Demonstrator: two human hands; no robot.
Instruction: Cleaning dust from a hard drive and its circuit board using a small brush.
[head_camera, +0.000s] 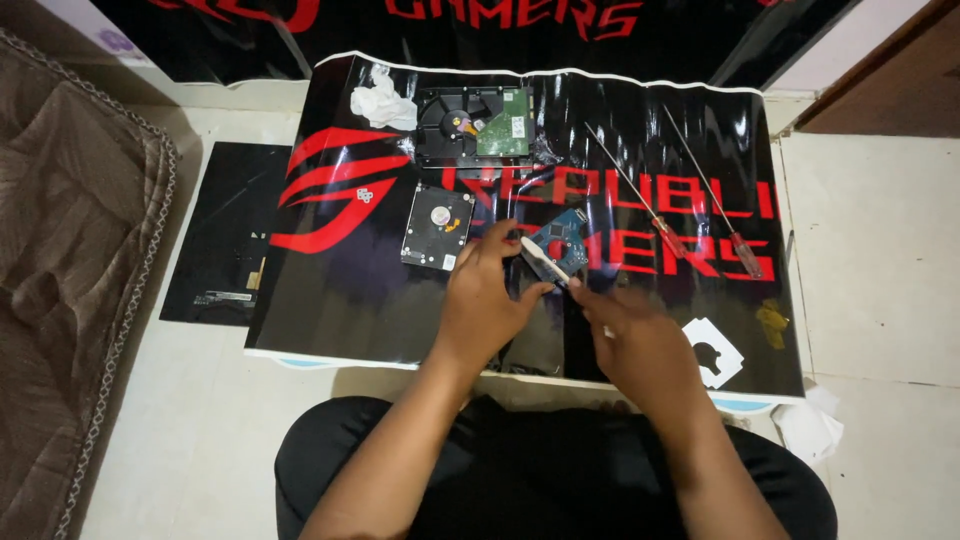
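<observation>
Where pinched, both hands (555, 305) low

One head-worn view, looking steeply down.

The camera sits above the seated person's lap and faces forward and down onto a low table (330, 330) covered in a black and red sheet, close enough that the table fills most of the picture, with pale floor either side.

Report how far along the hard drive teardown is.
Done: the small drive lies bare, and its blue circuit board is off. In hand: the left hand holds a white tool by that board; the right hand hovers close. Left: the large drive keeps its green board.
</observation>
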